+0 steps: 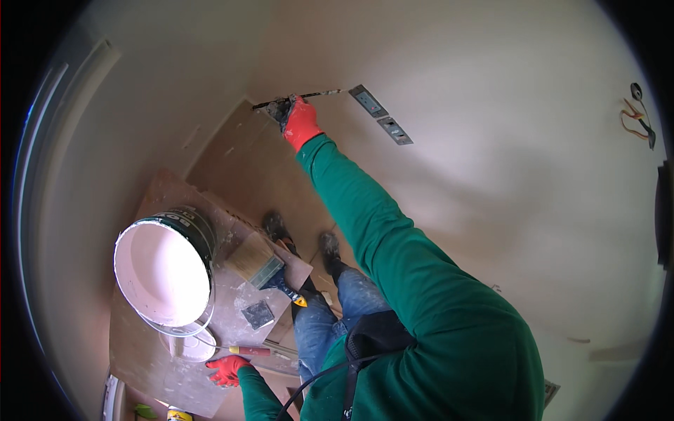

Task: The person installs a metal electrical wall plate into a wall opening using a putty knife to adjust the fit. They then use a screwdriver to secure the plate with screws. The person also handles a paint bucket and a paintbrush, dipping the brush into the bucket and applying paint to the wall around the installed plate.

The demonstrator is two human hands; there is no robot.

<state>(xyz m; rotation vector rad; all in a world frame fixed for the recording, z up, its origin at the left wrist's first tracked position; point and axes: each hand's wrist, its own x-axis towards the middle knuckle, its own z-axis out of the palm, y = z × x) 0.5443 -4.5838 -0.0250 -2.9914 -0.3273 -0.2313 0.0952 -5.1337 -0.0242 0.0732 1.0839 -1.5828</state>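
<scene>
My right hand (302,123), in a red glove with a grimy dark palm, reaches out to the wall. Its fingers close round a long, thin, white-spattered tool (319,93), seen nearly edge-on; its exact kind does not show. One end of it points toward a socket plate (368,102). Low on the left, my left hand (226,370), also red-gloved, rests with fingers apart by the edge of a dusty board (151,372). Just beyond it lies a red-and-yellow handle (249,351) with a thin metal rod, beside a round white lid (198,349).
A dark bucket (186,221) of whitish paint, its wire handle hanging down, stands on the board. Nearby are a wide paintbrush (260,263) and a dark square pad (258,315). A second plate (394,130) and loose wires (639,123) are on the wall.
</scene>
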